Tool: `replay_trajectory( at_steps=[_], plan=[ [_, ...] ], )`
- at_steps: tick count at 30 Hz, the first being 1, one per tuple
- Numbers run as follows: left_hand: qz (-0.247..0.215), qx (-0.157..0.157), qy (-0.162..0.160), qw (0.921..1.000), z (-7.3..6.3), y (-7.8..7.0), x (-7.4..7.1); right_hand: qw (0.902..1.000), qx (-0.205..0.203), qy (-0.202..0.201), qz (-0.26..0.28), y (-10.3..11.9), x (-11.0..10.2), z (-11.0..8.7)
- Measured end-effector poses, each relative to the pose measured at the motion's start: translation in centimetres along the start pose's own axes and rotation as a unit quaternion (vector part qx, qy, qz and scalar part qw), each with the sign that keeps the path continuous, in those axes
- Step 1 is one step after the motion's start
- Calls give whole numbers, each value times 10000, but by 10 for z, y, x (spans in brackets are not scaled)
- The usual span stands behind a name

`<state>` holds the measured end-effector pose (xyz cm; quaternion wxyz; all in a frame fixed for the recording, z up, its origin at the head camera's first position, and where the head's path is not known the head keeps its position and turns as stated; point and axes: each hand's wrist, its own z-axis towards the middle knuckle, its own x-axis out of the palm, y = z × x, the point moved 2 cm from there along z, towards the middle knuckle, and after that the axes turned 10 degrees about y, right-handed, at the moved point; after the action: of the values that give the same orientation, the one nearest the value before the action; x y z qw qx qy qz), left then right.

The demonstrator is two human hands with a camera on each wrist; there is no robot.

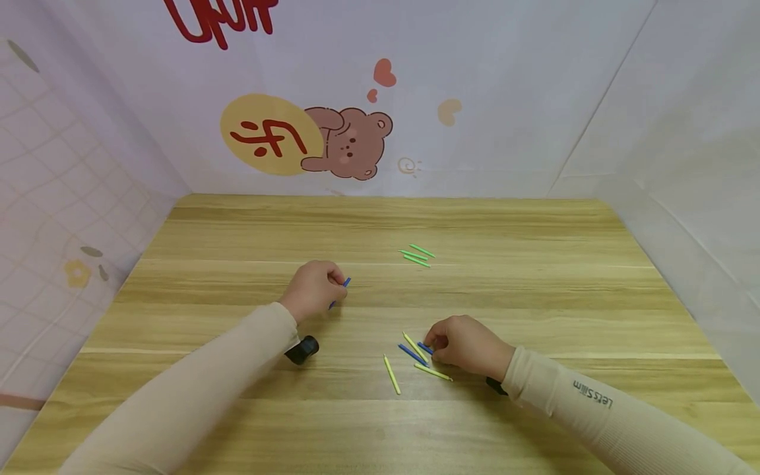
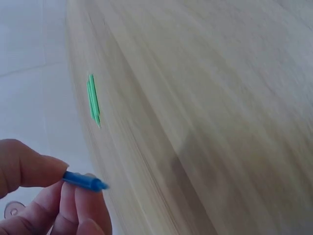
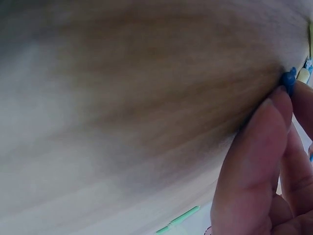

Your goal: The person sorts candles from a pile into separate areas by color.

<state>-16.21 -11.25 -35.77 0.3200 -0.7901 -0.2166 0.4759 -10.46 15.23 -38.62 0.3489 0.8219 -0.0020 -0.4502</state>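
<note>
My left hand (image 1: 313, 290) pinches a slim blue candle (image 2: 82, 181) between thumb and fingers, above the table left of centre. Both its ends poke out past the fingers in the head view. Nearer the front, my right hand (image 1: 469, 344) has thumb and fingertips around another blue candle (image 3: 288, 82), low at the tabletop. Beside those fingertips lie a loose blue candle (image 1: 412, 355) and a yellow candle (image 1: 415, 346) close together. A second yellow candle (image 1: 433, 372) is just in front of them, and a third yellow candle (image 1: 392, 375) lies apart to the left.
Several green candles (image 1: 417, 261) lie side by side farther back on the wooden table (image 1: 237, 231). White printed cloth (image 1: 487, 145) rises behind the table and along both sides. A black wrist device (image 1: 303, 350) hangs under the left sleeve.
</note>
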Motion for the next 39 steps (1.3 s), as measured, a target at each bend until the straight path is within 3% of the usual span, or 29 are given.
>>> replay_trajectory(
  at_steps=[21,39],
  plan=[
    [375,-331,-386,9980,2,33,-29,10000,-34,-21,45,1,-1,-1],
    [507,-591,-262,9966,1,50,-32,10000,-15,18,65,-1,0,1]
  ],
)
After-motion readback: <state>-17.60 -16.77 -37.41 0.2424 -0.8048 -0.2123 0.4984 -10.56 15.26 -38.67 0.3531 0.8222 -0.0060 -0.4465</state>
